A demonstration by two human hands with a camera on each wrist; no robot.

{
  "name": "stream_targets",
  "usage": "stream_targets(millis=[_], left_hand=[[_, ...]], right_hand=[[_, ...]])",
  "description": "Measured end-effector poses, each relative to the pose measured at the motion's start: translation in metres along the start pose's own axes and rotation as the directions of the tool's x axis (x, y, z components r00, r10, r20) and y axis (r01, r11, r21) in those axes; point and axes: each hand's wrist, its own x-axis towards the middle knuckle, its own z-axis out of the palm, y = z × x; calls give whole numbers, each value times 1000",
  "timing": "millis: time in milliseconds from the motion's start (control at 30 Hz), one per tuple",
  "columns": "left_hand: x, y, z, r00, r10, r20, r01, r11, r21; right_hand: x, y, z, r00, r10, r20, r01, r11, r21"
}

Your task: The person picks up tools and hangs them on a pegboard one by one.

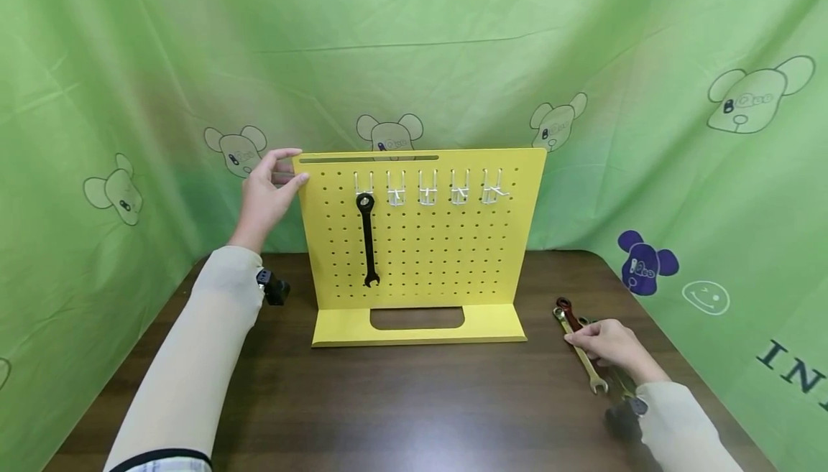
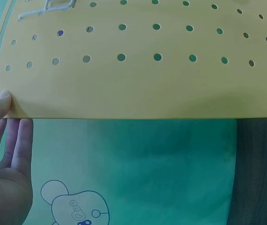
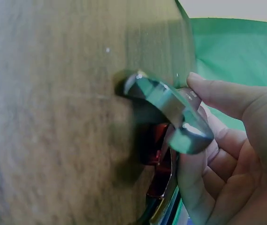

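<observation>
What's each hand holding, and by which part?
Left hand: yellow pegboard, by its upper left corner. Right hand: gold-toned wrench, by its shaft.

A cloth-walled tabletop booth, fitted out like a small tool bench.
Around you, to the left, front and right, hangs a bright green fabric curtain (image 1: 466, 34), its folds and creases plain to see, printed with outlined round-eared cartoon heads and one solid purple round-eared head (image 1: 642, 271). You work at a dark brown wood-grain table (image 1: 401, 400). The workshop touch comes from your upright yellow perforated board (image 1: 446, 260) with its white wire hooks (image 1: 428, 203), a hanging black wrench (image 1: 368, 238) and the shiny metal wrenches (image 1: 586, 363) at your right. You cannot tell what room lies beyond the cloth.
</observation>
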Motion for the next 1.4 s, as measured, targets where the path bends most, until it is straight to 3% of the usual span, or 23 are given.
stream_targets(millis=[300, 500, 967, 1400], left_hand=[[1, -1, 1, 1000, 5, 0, -5, 1000, -5], [1, -2, 1, 1000, 13, -5, -13, 1000, -2], [3, -3, 1, 1000, 13, -11, -13, 1000, -3], [2, -3, 1, 1000, 9, -5, -9, 1000, -15]], right_hand=[[-6, 0, 0, 999, -35, -36, 35, 999, -17], [-7, -7, 0, 996, -70, -54, 73, 996, 43], [-10, -46, -9, 979, -201, -46, 206, 969, 134], [-7, -90, 1, 953, -302, -22, 298, 919, 257]])
